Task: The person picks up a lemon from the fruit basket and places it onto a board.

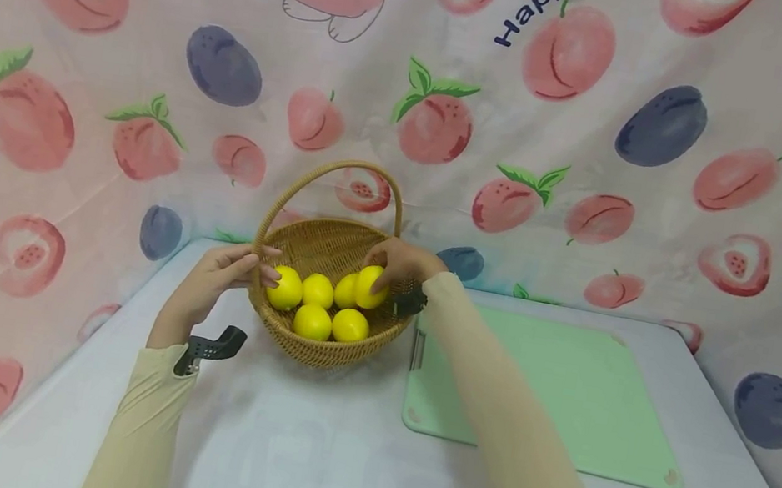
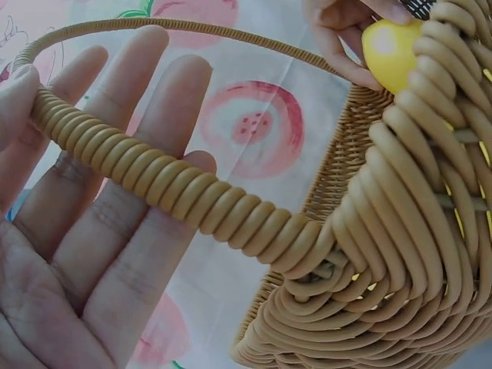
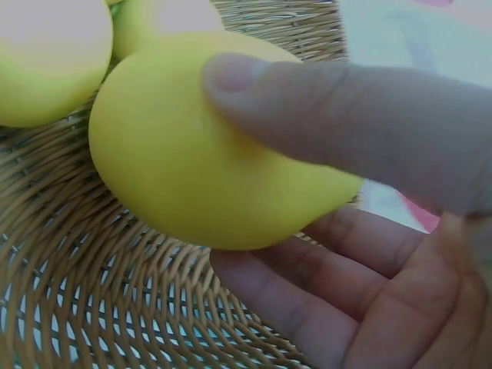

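Note:
A wicker basket [image 1: 321, 356] with a tall arched handle [image 2: 165, 177] holds several yellow lemons [image 1: 313, 322]. My right hand [image 1: 403, 261] is over the basket's right side and pinches one lemon [image 3: 177, 146]; the thumb lies on top and the fingers are beneath it. At the left end of the handle is my left hand [image 1: 213, 278]. In the left wrist view its fingers [image 2: 115, 223] are nearly straight behind the handle, with the thumb on the other side. The far side of the held lemon is hidden.
A light green cutting board [image 1: 567, 388] lies flat to the right of the basket, partly under my right forearm. The white table [image 1: 299, 450] meets a fruit-print cloth [image 1: 388, 58] hanging behind and at both sides.

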The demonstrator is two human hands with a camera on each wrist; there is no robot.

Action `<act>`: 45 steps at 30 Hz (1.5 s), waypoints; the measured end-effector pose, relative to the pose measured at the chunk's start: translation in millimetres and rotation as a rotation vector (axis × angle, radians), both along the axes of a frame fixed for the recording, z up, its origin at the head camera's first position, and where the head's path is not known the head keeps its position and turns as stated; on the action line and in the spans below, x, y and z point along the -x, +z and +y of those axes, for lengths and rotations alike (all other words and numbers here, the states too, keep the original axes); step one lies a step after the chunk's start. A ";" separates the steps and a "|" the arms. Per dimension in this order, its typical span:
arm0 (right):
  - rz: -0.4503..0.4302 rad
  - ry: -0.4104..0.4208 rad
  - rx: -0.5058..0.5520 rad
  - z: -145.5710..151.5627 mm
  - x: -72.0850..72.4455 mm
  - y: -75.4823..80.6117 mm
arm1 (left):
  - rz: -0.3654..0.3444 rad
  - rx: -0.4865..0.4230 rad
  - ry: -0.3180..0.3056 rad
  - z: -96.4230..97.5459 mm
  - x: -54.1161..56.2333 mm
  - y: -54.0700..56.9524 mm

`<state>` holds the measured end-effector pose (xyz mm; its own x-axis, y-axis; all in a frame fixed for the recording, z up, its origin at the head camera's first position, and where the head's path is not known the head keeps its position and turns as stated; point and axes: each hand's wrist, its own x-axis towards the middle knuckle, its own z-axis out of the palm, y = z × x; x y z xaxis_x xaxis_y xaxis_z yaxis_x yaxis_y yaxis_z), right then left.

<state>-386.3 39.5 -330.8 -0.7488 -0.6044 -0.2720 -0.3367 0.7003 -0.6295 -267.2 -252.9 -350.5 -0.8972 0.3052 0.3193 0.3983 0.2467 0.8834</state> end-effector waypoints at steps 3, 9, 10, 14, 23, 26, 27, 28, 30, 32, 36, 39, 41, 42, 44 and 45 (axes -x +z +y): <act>0.009 -0.009 0.014 2.1 0.6 3.0 | -0.008 -0.011 0.005 -1.1 -0.1 -1.1; 0.055 0.032 0.043 7.5 1.8 11.4 | -0.019 -0.037 0.000 -1.9 -1.6 -2.0; 0.046 0.035 0.060 8.6 1.5 13.1 | -0.017 -0.039 0.000 -1.9 -1.6 -2.2; 0.054 0.017 0.112 13.4 -1.5 21.6 | -0.003 -0.054 0.002 -1.2 -1.7 -2.9; 0.111 0.046 0.247 27.4 -9.5 27.1 | 0.025 -0.126 0.007 -0.1 -3.3 -2.0; 0.125 0.055 0.298 34.4 -13.8 28.8 | 0.026 -0.112 0.012 0.1 -2.7 -1.5; 0.127 0.056 0.313 36.9 -14.9 29.2 | 0.025 -0.108 0.015 0.2 -2.4 -1.3; 0.132 0.051 0.321 39.4 -16.0 29.6 | 0.025 -0.103 0.017 0.4 -2.1 -1.1; 0.145 0.047 0.330 44.2 -17.9 29.7 | 0.022 -0.091 0.022 0.8 -1.7 -0.6; 0.164 0.045 0.331 49.1 -19.9 29.4 | 0.018 -0.084 0.027 1.4 -1.7 0.0; 0.219 0.045 0.343 58.9 -25.7 28.9 | 0.011 -0.089 0.035 3.6 -2.7 1.9; 0.218 0.051 0.393 66.8 -30.8 28.0 | 0.015 -0.098 0.038 6.6 -4.5 4.0; 0.195 0.059 0.436 72.3 -34.2 27.0 | 0.022 -0.101 0.039 9.1 -5.9 5.8; 0.184 0.058 0.452 75.2 -35.8 26.6 | 0.027 -0.099 0.040 10.3 -6.5 6.6; 0.165 0.053 0.477 81.1 -38.9 25.6 | 0.035 -0.089 0.040 12.1 -7.5 8.1; 0.162 0.048 0.483 84.1 -40.6 25.2 | 0.039 -0.083 0.039 12.8 -7.9 8.7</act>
